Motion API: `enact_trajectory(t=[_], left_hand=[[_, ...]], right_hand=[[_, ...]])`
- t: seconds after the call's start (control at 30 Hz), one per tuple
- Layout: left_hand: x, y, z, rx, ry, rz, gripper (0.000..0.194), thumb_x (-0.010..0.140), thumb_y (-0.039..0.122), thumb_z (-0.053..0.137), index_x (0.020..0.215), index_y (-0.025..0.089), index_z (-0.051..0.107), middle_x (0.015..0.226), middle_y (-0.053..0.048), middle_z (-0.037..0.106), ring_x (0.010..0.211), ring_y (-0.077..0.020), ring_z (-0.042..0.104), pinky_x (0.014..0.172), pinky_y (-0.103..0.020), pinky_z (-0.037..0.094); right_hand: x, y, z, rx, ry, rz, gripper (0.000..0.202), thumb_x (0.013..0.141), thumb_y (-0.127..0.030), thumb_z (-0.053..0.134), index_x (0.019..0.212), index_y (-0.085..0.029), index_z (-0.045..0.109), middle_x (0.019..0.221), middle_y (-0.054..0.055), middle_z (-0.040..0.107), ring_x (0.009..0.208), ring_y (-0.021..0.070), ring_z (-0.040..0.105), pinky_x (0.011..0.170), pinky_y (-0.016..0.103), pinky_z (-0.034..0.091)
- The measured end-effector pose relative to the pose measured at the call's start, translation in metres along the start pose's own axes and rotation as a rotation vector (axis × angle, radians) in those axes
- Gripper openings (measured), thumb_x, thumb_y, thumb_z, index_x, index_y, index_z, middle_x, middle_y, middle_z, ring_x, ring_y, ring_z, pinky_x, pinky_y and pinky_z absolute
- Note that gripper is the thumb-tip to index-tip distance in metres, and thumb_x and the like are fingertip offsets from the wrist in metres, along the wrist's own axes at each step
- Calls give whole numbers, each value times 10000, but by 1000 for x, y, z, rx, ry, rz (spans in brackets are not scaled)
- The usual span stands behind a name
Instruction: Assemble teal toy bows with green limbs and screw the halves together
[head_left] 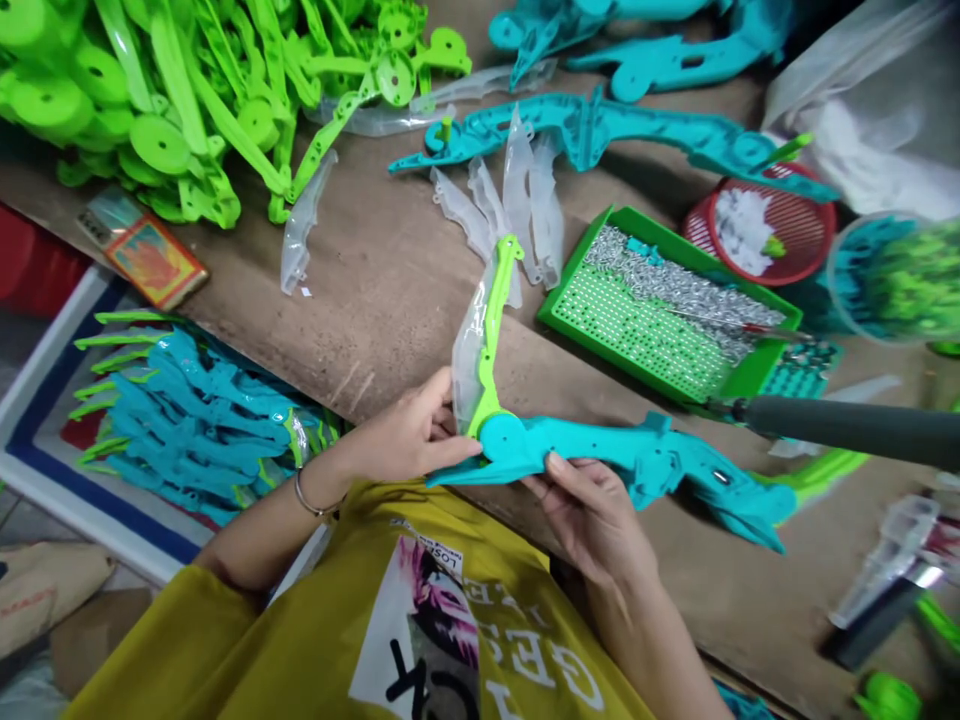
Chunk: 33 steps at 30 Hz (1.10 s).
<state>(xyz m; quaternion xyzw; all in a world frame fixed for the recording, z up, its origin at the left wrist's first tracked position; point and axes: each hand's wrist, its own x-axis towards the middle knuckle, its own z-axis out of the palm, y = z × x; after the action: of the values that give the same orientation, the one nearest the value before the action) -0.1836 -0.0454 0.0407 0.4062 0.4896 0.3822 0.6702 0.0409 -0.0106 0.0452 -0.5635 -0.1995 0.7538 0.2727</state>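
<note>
A long blue plastic piece shaped like a toy bow handle (600,445) lies across in front of me, just above the table's near edge. My right hand (592,510) grips its lower middle, thumb on top. At its left end, my left hand (409,430) pinches the joint where a light green arm (495,320) meets the round blue end. This green arm points away from me, with a translucent plastic strip (469,345) along its left side. Another green arm (825,475) sticks out at the blue piece's right end.
Green arms (165,140) pile up at the back left. A second blue handle (585,130) lies beyond loose translucent strips (525,190). A green basket (645,350) holds screws beside a red basket (795,225). A grey-handled driver (847,430) reaches in from the right. Assembled pieces (202,410) fill a lower-left bin.
</note>
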Motion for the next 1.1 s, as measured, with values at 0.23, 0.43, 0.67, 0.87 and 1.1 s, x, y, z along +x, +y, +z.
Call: enact_trajectory(t=[0.23,0.43,0.67,0.87,1.1], left_hand=[[-2,2,1,25,-1,-51,706,765,154,692,1384,214,357,1168,-106,680,859,-199,731,709,-295,617],[2,5,6,186,87,-78,878,720,186,754,1465,205,290,1054,-90,728,811,-215,729,658,-290,589],[5,10,2,265,70,-86,1071,714,198,759,1564,186,107,862,-28,749,636,-168,693,537,-235,510],[9,12,0,310,58,-89,1170,694,223,772,1579,143,11,837,-36,748,599,-154,669,508,-222,483],[8,6,3,329,68,-69,1227,691,228,776,1574,143,-72,893,-58,749,623,-146,669,536,-216,494]], right_hand=[[2,-1,-3,-33,30,31,245,562,-361,932,610,-202,751,747,56,777,721,210,733,933,473,600],[2,-2,-6,-50,48,34,241,563,-350,930,605,-208,741,715,32,764,678,191,713,924,487,601],[3,-2,-1,-14,65,39,256,536,-343,943,578,-204,732,700,23,765,670,177,714,884,449,627],[3,-3,-1,-18,24,44,226,571,-330,926,631,-199,753,770,57,784,751,227,741,943,497,593],[2,-3,-3,-12,17,35,196,598,-307,909,627,-206,744,808,48,787,764,225,740,926,482,600]])
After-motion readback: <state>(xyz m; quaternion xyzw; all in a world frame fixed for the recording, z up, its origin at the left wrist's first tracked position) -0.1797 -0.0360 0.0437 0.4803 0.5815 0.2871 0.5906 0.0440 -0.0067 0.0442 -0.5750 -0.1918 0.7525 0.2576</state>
